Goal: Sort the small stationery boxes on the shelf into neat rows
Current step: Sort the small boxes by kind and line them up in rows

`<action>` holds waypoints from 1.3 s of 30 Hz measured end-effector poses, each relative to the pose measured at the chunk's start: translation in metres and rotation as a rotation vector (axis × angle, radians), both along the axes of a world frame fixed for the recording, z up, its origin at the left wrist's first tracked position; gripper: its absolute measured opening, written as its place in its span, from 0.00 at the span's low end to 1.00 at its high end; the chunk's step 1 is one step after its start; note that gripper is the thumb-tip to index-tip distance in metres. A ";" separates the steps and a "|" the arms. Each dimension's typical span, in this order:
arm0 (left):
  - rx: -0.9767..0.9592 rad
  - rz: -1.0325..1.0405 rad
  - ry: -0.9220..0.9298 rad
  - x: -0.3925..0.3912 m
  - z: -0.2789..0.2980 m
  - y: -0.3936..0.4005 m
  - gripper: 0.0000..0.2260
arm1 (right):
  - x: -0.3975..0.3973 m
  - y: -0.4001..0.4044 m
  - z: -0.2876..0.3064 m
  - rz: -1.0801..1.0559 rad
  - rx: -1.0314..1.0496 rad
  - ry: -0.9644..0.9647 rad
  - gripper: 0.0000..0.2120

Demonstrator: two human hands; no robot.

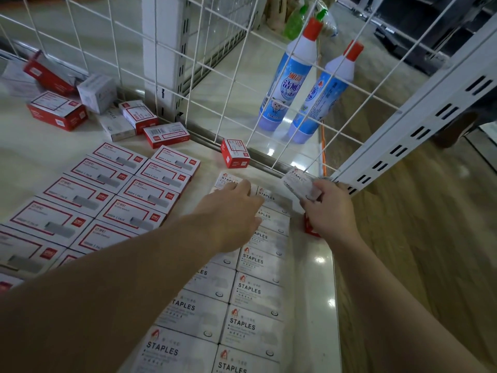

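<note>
Most of the sorting looks done. Down the lower middle of the frame, white staple boxes [248, 288] lie flat in two tidy columns on the shelf [313, 265], and to the left of them red-bordered boxes [129, 189] sit in two equally neat columns.

The left hand [234, 208] reaches to the far end of the white columns, its fingers fairly straight and pressing down on the farthest box [225, 178], seemingly squaring it up. The right hand [326, 208] pinches one more white box [300, 183] between thumb and fingers, held above the shelf near the wire grid [188, 55]; it probably goes at the head of the right white column.

Still unsorted: a jumbled pile of boxes [80, 103] at upper left, one red box [234, 152] standing alone by the grid, and a red box [310, 227] partly hidden under the right wrist.
</note>
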State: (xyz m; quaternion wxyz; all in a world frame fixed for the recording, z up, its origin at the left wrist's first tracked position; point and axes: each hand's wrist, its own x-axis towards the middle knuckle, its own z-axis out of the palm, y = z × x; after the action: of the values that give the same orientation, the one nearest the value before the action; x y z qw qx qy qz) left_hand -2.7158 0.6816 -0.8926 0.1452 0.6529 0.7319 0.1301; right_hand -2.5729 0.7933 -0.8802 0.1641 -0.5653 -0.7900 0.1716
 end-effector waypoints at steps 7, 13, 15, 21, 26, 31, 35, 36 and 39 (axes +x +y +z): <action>0.015 0.066 -0.203 -0.006 0.011 -0.027 0.19 | 0.002 -0.026 0.013 0.094 0.063 0.008 0.22; 0.072 0.189 -0.392 -0.004 0.019 -0.054 0.15 | 0.001 -0.060 0.021 0.152 0.056 0.063 0.16; 0.094 0.252 -0.478 -0.002 0.020 -0.062 0.15 | 0.002 -0.072 0.022 0.162 0.046 0.092 0.17; 0.069 0.335 -0.654 0.001 0.021 -0.081 0.18 | 0.006 -0.102 0.029 0.254 0.074 0.090 0.20; 0.100 0.312 -0.744 0.003 0.022 -0.089 0.15 | 0.012 -0.119 0.037 0.282 0.020 0.110 0.21; 0.129 0.322 -0.771 0.010 0.017 -0.094 0.10 | 0.017 -0.132 0.036 0.283 0.016 0.128 0.21; 0.109 0.300 -0.741 0.013 0.015 -0.094 0.11 | 0.020 -0.134 0.035 0.295 0.026 0.117 0.21; 0.100 0.293 -0.729 0.013 0.015 -0.093 0.11 | 0.021 -0.134 0.035 0.293 0.028 0.108 0.21; 0.081 0.284 -0.691 0.013 0.014 -0.093 0.11 | 0.023 -0.134 0.035 0.292 0.031 0.087 0.21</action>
State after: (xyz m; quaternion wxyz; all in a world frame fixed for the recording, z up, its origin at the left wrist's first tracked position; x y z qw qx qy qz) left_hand -2.7029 0.5888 -0.8782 0.3382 0.4677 0.7173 0.3905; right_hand -2.5496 0.6588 -0.8452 0.1798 -0.4337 -0.8586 0.2058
